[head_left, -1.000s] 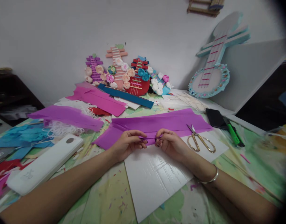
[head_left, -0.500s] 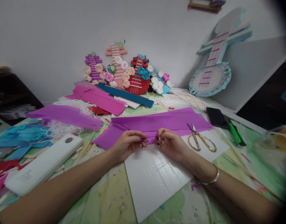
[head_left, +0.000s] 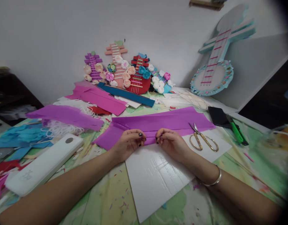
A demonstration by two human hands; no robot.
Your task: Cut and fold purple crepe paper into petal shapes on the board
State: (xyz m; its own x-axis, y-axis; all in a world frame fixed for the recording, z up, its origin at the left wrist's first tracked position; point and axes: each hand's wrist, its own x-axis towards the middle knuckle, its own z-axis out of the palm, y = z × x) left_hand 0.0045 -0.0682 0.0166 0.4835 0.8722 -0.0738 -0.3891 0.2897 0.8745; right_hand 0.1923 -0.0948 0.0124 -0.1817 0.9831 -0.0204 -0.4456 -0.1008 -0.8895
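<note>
A long folded strip of purple crepe paper (head_left: pixel 167 120) lies across the table in front of me. My left hand (head_left: pixel 128 143) pinches its near edge with curled fingers. My right hand (head_left: pixel 169 142), a silver bangle on its wrist, pinches the same edge a little to the right. The two hands sit close together, fingertips a few centimetres apart. Under them lies a white corrugated sheet (head_left: pixel 153 178).
Gold scissors (head_left: pixel 202 140) lie right of my right hand. A green cutter (head_left: pixel 236 133) and a black phone (head_left: pixel 218 116) lie further right. More purple and pink paper (head_left: pixel 66 115), a white case (head_left: pixel 43 164) and blue scraps lie left. Paper guitars (head_left: pixel 125 72) lean on the wall.
Both hands have drawn their fingers in tighter on the paper's near edge, and the fold between them looks flatter. The view has tilted slightly.
</note>
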